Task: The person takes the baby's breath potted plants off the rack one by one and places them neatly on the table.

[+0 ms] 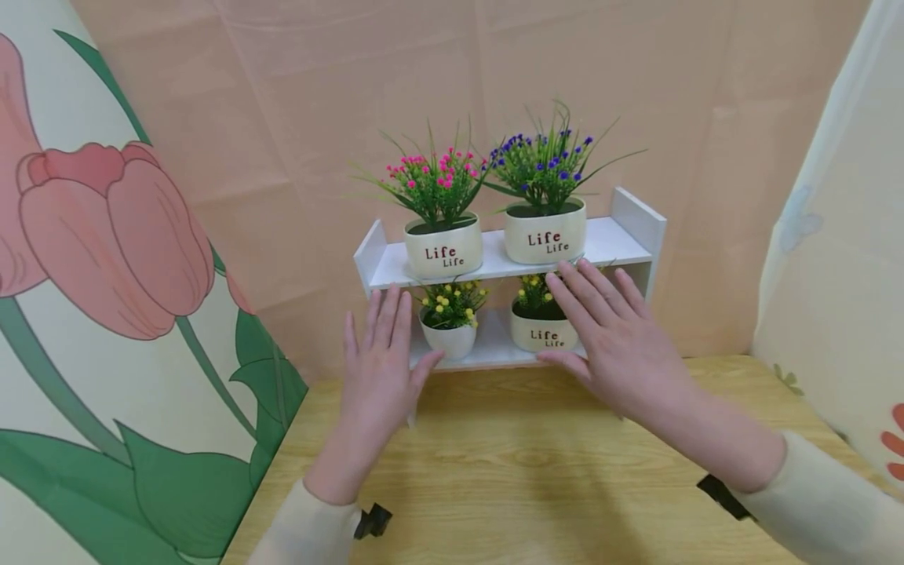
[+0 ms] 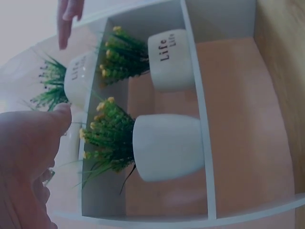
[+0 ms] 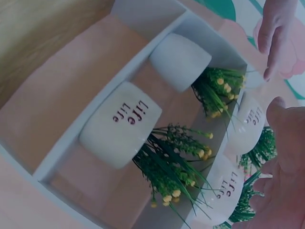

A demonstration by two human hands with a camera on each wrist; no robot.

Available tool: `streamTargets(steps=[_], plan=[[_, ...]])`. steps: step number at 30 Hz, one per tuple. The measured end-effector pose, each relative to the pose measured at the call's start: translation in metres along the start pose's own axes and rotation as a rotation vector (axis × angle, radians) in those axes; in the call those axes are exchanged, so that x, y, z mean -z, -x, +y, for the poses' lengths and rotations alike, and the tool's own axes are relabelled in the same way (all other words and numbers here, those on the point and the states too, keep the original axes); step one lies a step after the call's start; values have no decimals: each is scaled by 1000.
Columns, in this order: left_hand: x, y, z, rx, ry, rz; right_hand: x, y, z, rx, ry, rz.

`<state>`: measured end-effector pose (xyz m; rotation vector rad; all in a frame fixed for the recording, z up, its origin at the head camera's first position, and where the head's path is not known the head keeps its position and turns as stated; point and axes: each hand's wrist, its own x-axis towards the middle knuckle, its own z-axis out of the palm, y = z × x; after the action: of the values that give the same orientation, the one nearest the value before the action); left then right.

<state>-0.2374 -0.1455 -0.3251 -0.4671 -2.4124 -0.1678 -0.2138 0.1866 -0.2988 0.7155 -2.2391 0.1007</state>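
Note:
Both hands are held up before a white two-tier shelf (image 1: 494,362), fingers straight and nothing in them. My left hand (image 1: 381,369) is nearest the shelf's left end and the small white pot with yellow flowers (image 1: 452,339) on the lower tier. Over on the right, my right hand (image 1: 621,345) partly covers a "Life" pot with yellow flowers (image 1: 540,333), also on the lower tier. On the top tier stand a pot with pink flowers (image 1: 443,249) and a pot with blue-purple flowers (image 1: 545,235). Whether either hand touches the shelf, I cannot tell.
The shelf stands on a wooden table (image 1: 494,455), close to a pinkish cloth backdrop (image 1: 297,157). A panel printed with tulips (image 1: 113,227) rises at the left, a pale panel (image 1: 840,235) at the right.

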Motion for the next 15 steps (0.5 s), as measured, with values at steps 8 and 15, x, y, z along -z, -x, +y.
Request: streamTargets(steps=[8,15], plan=[[2,-15,-7,23,14,-13,11,-14,12,-15,28,-17],[2,-27,-13,49,32,-32,16,-21,25,-21,40,-37]])
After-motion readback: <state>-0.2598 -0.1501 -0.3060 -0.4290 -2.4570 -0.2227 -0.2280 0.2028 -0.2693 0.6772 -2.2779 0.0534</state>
